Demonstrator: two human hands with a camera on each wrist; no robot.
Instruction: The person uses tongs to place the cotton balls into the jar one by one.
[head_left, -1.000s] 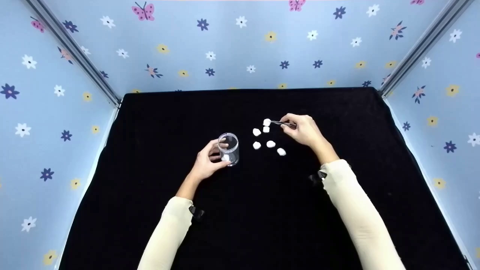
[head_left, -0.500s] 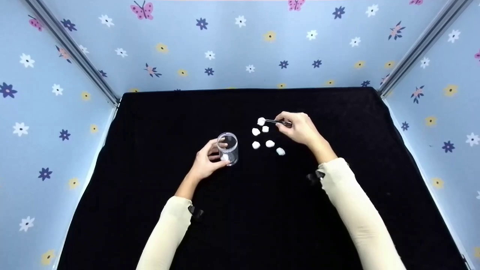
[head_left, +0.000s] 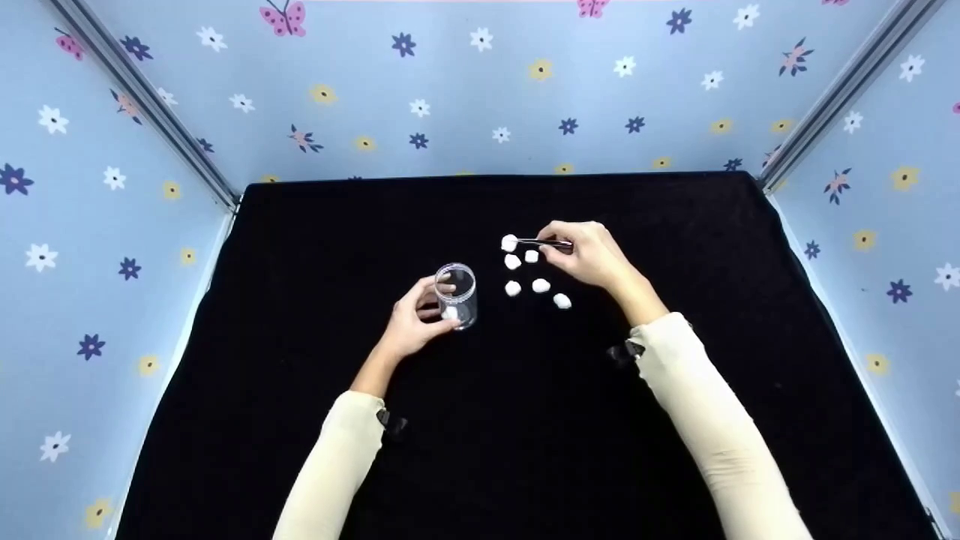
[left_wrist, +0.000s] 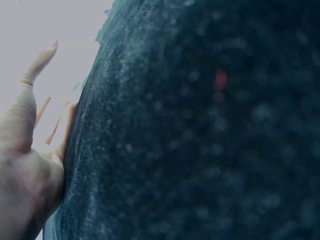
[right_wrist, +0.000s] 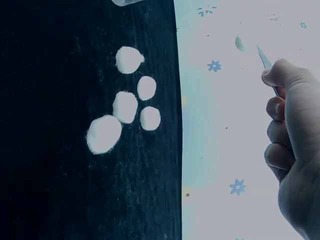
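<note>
My left hand point(head_left: 411, 324) grips a clear round jar point(head_left: 468, 309) by its side, the thumb near the base and the fingers round the far side. Its mouth is open at the top, and a white cotton ball point(head_left: 450, 313) shows low inside. With its thumb and fingers my right hand point(head_left: 589, 253) pinches metal tweezers point(head_left: 531, 241) that point left. At their tips is another cotton ball point(head_left: 509, 243), up and to the right of the jar's mouth. In the right wrist view the tweezers point(right_wrist: 264, 59) show against the pale wall. The left wrist view does not show the jar clearly.
Several loose cotton balls point(right_wrist: 125, 107) lie on the black cloth point(head_left: 480, 435), right of the jar and below the tweezers. Blue flowered walls point(head_left: 480, 90) stand behind and at both sides of the table. Small dark devices point(head_left: 621, 354) sit at both cuffs.
My right hand has moved left with the tweezers, carrying the cotton ball away from above the small one beside it. The left hand and jar have stayed in place.
</note>
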